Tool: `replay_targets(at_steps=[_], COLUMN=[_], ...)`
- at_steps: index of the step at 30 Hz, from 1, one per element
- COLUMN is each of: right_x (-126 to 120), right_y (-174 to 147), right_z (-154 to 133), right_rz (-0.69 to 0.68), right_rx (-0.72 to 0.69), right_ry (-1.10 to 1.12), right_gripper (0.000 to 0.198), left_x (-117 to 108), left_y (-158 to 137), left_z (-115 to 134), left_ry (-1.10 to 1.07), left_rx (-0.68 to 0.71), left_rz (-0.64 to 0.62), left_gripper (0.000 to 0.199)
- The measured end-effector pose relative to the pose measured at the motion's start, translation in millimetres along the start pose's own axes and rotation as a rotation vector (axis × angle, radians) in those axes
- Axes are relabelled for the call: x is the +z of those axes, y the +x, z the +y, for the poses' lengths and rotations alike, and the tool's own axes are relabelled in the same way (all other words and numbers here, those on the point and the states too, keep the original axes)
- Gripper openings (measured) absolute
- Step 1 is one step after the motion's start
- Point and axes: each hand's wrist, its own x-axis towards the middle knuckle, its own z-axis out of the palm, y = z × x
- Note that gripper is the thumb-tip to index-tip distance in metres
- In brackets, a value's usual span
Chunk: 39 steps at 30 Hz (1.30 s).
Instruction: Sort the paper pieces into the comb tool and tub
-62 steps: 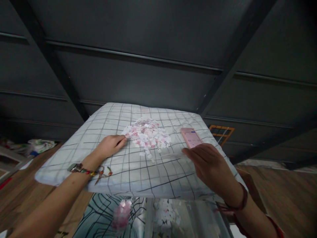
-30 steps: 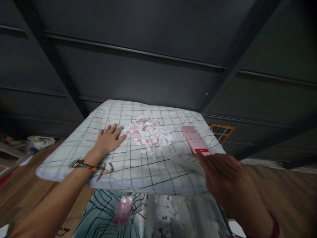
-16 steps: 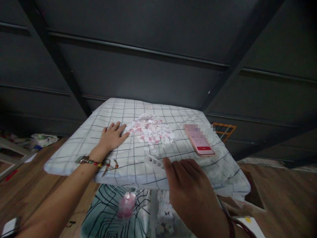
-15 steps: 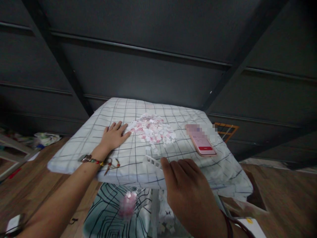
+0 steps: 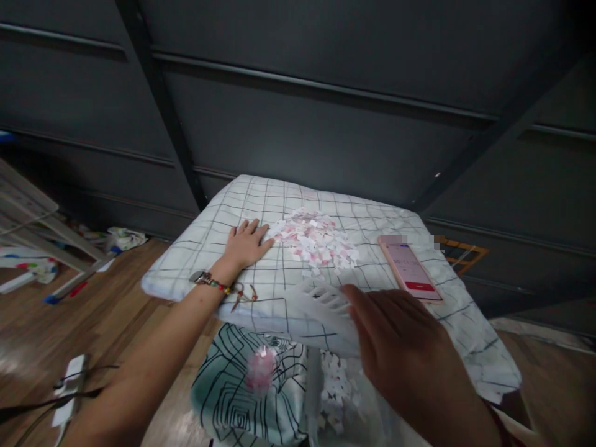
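My left hand (image 5: 246, 244) lies flat on the white checked cloth (image 5: 218, 223), fingers spread. Its fingertips are beside the left edge of a heap of small white and pink paper scraps (image 5: 316, 239). A watch and a beaded bracelet are on that wrist. Closer to the front edge, my right hand (image 5: 400, 341) grips a white slotted plastic piece (image 5: 321, 298), somewhat blurred, held over the cloth just in front of the heap. Its gripped end is hidden by my fingers. Below the front edge stands a clear plastic bin (image 5: 315, 397) with paper scraps (image 5: 339, 382) inside.
A pink phone (image 5: 410, 268) with a lit screen lies right of the heap. A green patterned cushion (image 5: 237, 397), bearing a pink bundle (image 5: 261, 369), is below the front edge. Dark panels (image 5: 302, 118) rise behind. A power strip (image 5: 69, 388) lies on the floor at left.
The view has swung left, so everything sits further right. The white slotted piece now shows more of its slotted face. My left hand remains flat beside the heap.
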Motion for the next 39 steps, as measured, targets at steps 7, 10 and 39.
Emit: replay_targets(at_steps=[7,10,39], right_x=[9.2,17.4,49.1], right_y=[-23.5,-26.1,-10.3], right_z=[84.9,108.4,93.3], right_rz=[0.09,0.052,0.113], right_rx=[0.05,-0.007,-0.165], right_ry=[-0.019,-0.018,0.027], right_gripper=[0.02,0.021,0.033], left_x=[2.8,2.7,1.6], left_y=[1.9,3.1,5.1], left_z=[-2.3,-2.7,-4.0], left_ry=[0.042,0.063,0.137], left_rx=[0.018,0.011,-0.003], left_rz=[0.026,0.027,0.042], left_gripper=[0.062,0.06,0.059])
